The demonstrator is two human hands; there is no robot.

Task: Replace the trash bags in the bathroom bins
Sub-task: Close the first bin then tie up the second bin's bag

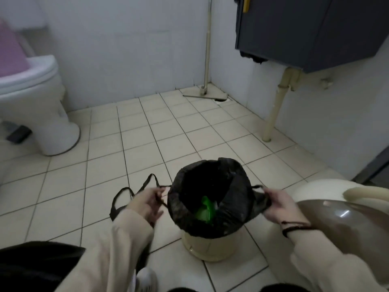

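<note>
Bin stands near us on the tiled floor, black bag (green scrap inside) between our hands: left hand pinches its left handle loop, right hand grips the right one.

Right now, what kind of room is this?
A bathroom, most likely a home one: a white toilet at left, a tiled floor with a drain pipe running down the wall, and a small bin lined with a black trash bag.

Black trash bag in cream bin, handles pinched by left hand and right hand.
</note>
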